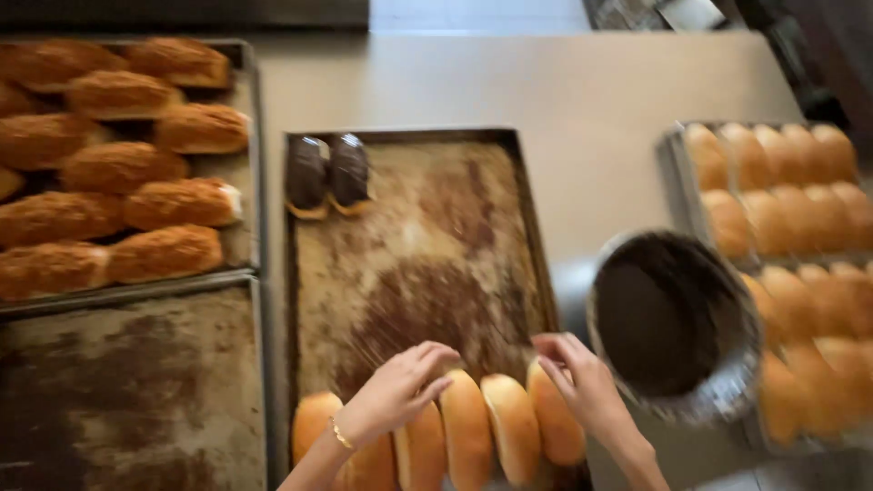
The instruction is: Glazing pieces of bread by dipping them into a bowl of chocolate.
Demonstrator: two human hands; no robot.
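My left hand (396, 393) rests with curled fingers on a row of plain golden buns (468, 432) at the near end of a worn baking tray (427, 245). My right hand (582, 386) touches the rightmost bun (553, 420) of that row. Whether either hand grips a bun is not clear. Two chocolate-coated buns (327, 175) sit at the far left corner of the same tray. A round metal bowl of dark chocolate (671, 320) stands just right of my right hand.
A tray of crumb-coated long buns (118, 164) fills the far left, with a bare stained tray (127, 391) below it. A tray of plain buns (791, 245) lies at the right, partly under the bowl. The grey table (582, 100) stretches beyond.
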